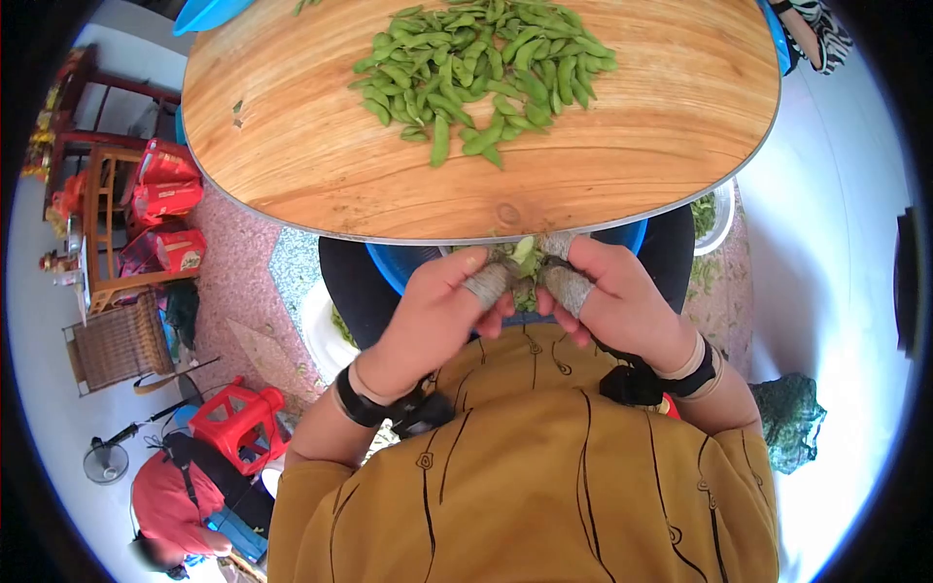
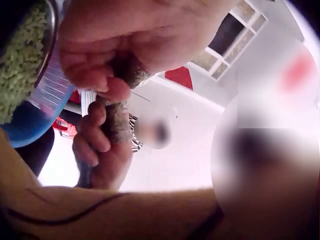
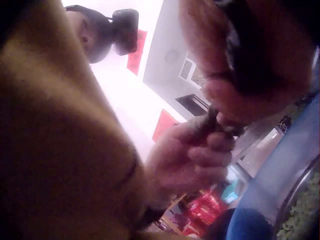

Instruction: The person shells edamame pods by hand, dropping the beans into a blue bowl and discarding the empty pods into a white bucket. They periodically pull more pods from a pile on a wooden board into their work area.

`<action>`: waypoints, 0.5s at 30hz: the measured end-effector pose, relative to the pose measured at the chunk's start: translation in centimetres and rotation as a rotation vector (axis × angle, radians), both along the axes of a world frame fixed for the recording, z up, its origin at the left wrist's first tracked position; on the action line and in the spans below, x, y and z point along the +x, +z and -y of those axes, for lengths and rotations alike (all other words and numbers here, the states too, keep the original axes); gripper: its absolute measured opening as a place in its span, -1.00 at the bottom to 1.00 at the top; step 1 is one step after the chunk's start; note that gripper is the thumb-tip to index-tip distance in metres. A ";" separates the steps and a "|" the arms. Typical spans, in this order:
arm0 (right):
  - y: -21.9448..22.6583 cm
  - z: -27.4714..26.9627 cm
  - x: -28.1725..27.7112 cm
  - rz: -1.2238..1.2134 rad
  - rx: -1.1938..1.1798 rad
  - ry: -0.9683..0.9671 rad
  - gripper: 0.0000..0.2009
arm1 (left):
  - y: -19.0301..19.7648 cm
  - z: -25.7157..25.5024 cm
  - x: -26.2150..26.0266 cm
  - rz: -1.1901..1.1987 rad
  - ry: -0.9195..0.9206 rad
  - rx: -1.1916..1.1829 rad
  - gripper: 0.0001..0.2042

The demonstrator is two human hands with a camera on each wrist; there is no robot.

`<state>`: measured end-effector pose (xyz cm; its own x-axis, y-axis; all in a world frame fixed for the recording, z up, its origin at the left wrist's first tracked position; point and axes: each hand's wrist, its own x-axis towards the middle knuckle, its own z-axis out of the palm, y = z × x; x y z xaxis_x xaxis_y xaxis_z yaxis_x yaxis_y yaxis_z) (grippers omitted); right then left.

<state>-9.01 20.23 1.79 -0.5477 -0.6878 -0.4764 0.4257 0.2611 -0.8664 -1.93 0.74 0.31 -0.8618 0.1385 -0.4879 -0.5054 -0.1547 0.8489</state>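
Right hand (image 3: 252, 75), large and close at upper right, fingers bent, a dark wrapping on it. Left hand (image 3: 187, 160), at centre, fingers curled, fingertips meeting those of the right; what lies between them is too dark to tell. Mustard-brown cloth garment (image 3: 55, 140) with a dark line, filling the left side. Blue plastic basin (image 3: 250, 207), lower right; small pale-green pieces (image 3: 301, 215) within a dark-rimmed container beside it. Black box-shaped device (image 3: 125, 31), top. Glossy red packages (image 3: 205, 209), below the left hand.

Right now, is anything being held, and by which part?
A green pod, it seems, held between the left hand and the right hand; exactly which part each grips is hidden.
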 end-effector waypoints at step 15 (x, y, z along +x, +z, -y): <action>-2.4 -0.8 -0.4 -0.880 0.122 0.154 -0.80 | 0.0 0.1 0.5 -0.159 -0.375 -0.221 -0.59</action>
<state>-9.44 21.03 -0.60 -0.6545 -0.7560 -0.0030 -0.4261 0.3721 -0.8246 -1.42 0.69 0.31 -0.8387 0.3626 -0.4064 -0.3528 0.2069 0.9126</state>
